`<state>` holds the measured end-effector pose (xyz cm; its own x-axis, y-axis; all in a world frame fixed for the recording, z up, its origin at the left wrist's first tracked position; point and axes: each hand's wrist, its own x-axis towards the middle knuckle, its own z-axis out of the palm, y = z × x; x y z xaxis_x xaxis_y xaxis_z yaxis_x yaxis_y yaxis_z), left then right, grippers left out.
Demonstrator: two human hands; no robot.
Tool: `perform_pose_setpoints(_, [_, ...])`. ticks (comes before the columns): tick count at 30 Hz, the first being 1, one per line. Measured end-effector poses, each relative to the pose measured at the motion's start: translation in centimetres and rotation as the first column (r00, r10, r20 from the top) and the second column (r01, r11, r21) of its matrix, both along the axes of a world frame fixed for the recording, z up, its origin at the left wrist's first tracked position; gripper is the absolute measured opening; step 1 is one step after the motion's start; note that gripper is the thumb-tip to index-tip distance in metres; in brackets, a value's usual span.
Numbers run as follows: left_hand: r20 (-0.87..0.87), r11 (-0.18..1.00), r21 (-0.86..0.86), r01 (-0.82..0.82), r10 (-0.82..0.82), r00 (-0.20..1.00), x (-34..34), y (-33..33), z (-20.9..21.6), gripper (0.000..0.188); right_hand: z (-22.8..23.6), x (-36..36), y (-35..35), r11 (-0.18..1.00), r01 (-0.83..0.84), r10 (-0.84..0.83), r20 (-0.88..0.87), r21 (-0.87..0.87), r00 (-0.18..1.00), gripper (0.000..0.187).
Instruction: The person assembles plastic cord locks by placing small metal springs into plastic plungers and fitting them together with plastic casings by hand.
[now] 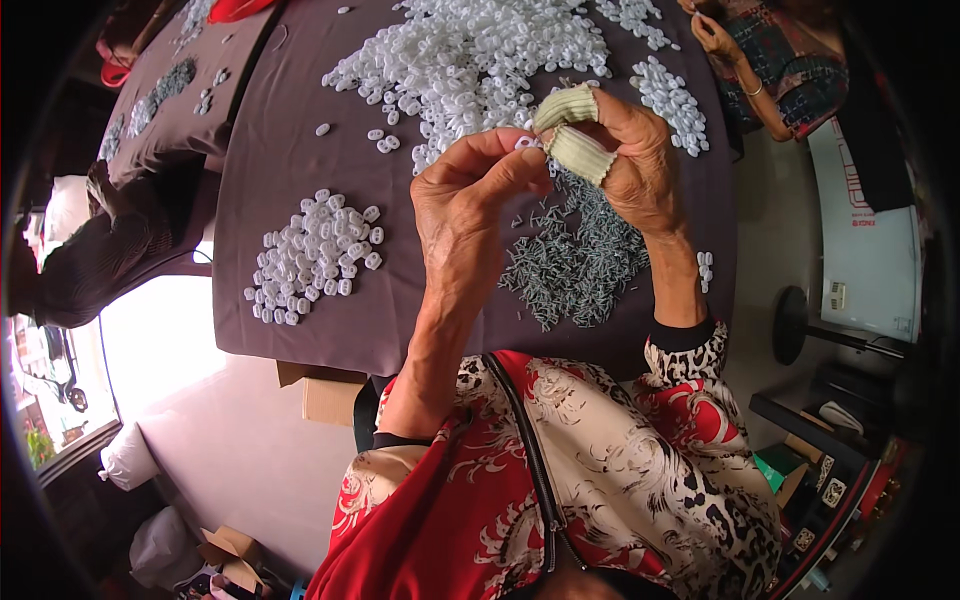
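Over the dark cloth, my left hand (455, 200) pinches a small white plastic piece (527, 143) with holes in it between thumb and fingertips. My right hand (640, 160) meets it there, its thumb and forefinger closed together inside pale yellow ribbed finger covers (582, 155). Whatever those covered fingertips hold is hidden. Below both hands spreads a heap of small grey screws (575, 265). A large pile of similar white pieces (470, 60) lies just beyond my hands, and a smaller pile of white pieces (318, 250) is at the left.
The brown tablecloth (270, 140) covers the table. More white pieces (670, 100) lie along its right side. Another person's hand (715, 38) shows at the far right; a dark-sleeved person (130, 220) is at the left, beside a second table (160, 60). A cardboard box (330, 398) stands under the near edge.
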<state>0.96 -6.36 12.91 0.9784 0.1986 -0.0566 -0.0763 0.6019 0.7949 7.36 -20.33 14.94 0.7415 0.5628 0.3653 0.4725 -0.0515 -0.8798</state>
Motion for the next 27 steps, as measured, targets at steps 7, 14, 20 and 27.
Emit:
perform_pose_setpoints(7, [-0.010, 1.000, 0.011, -0.009, 0.010, 1.000, -0.1, 0.1, 0.1, 0.014, 0.1, -0.1, 0.4, 1.000, 0.022, -0.022, 0.083, 0.003, 0.996, 0.021])
perform_pose_setpoints(14, [-0.019, 0.999, -0.028, -0.027, 0.027, 0.999, -0.1, 0.2, -0.1, 0.013, 0.1, 0.5, 0.6, 0.994, 0.056, -0.028, 0.289, -0.089, 0.957, 0.023])
perform_pose_setpoints(20, [-0.020, 0.998, -0.024, -0.066, 0.066, 0.998, 0.0, 0.2, -0.2, 0.012, 0.2, 0.6, 0.9, 0.990, 0.036, 0.013, 0.352, -0.134, 0.936, 0.025])
perform_pose_setpoints(27, [0.007, 0.994, -0.113, -0.004, 0.005, 1.000, 0.7, 0.2, -0.4, 0.013, 0.3, 1.6, 0.1, 0.999, -0.046, 0.046, -0.004, -0.014, 0.999, 0.018])
